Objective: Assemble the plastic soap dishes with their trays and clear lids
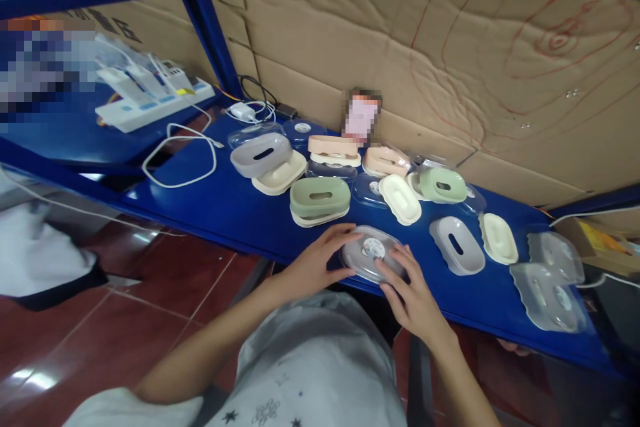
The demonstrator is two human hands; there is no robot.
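A grey soap dish (358, 252) with a clear lid and a round white sticker lies at the table's front edge, before my body. My left hand (327, 259) grips its left end between thumb and fingers. My right hand (407, 283) is curled over its right end, with fingertips pressing on the lid. Just behind stands a green soap dish (320, 197) on a cream tray. To the right are a grey slotted dish body (457, 247) and a cream tray (499, 239). The underside of the dish in my hands is hidden.
Several more dish parts, including a grey body (261, 155), a peach body (333, 147) and a green body (443, 185), line the blue table's back. Clear lids (549, 297) lie at the right. A phone (361, 117) leans on cardboard; a white cable (180, 155) lies left.
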